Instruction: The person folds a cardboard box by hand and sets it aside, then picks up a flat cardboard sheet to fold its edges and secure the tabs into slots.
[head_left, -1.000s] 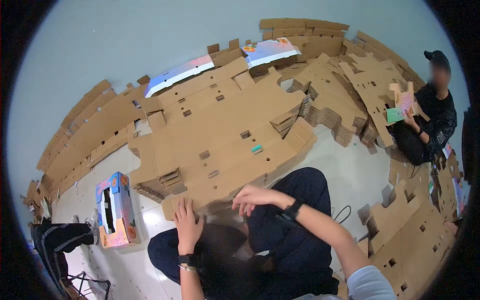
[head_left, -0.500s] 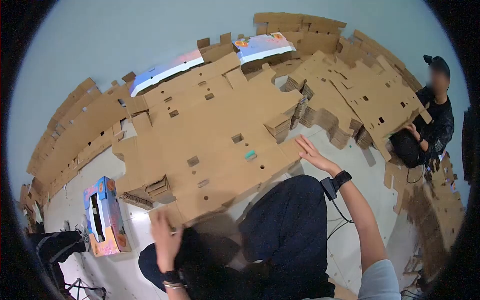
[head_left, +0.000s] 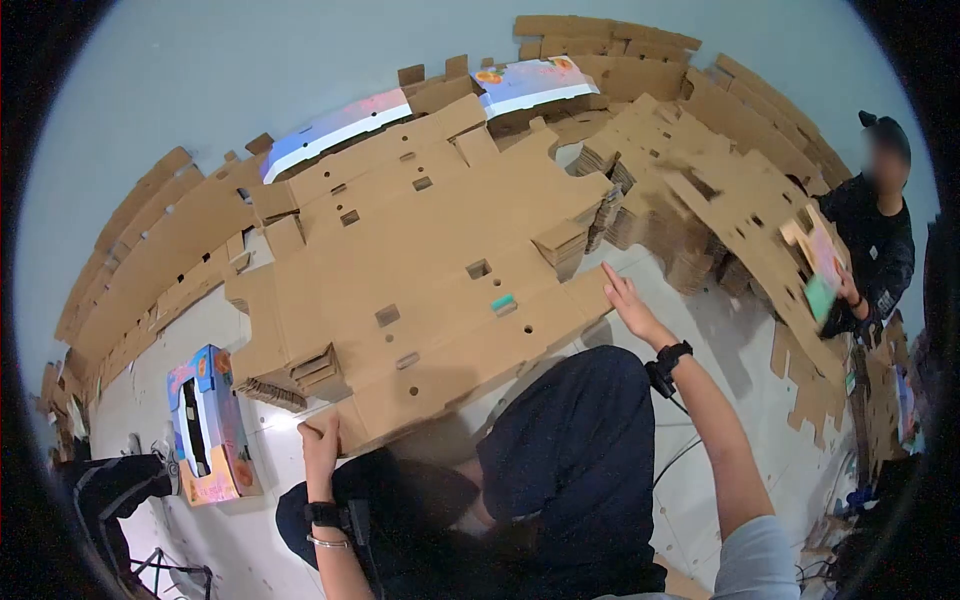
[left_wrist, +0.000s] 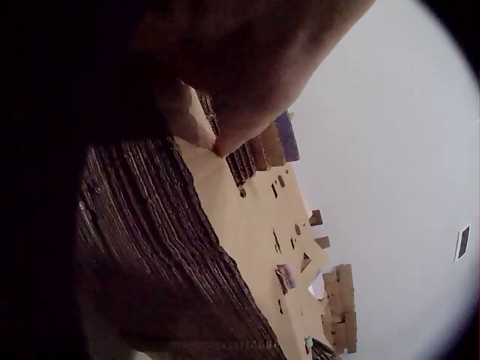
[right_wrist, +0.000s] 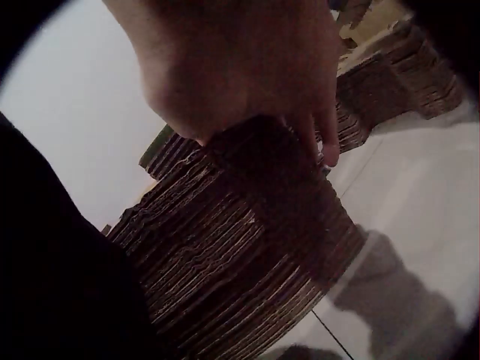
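A large stack of flat die-cut cardboard sheets (head_left: 430,250) lies in front of my crossed legs. My left hand (head_left: 321,446) grips the near left corner of the top cardboard sheet, its fingers bent at the edge. In the left wrist view the thumb and a finger (left_wrist: 225,139) meet at the cardboard, above the layered stack edges (left_wrist: 172,217). Across the stack, my right hand (head_left: 632,308) holds the near right corner. In the right wrist view its fingers (right_wrist: 324,139) reach down the far side of the stack, the thumb side at the near face.
A printed box (head_left: 212,425) stands on the floor at left, near another person's shoe. Printed panels (head_left: 535,88) lean along the back wall. More cardboard stacks (head_left: 690,210) lie at right, where a seated person (head_left: 875,230) holds a cardboard piece. A cable (head_left: 678,458) runs beside my right knee.
My right hand has moved from above my lap to the stack's near right corner. The left hand has shifted from lying flat to gripping the left corner. The other person's cardboard piece has moved.
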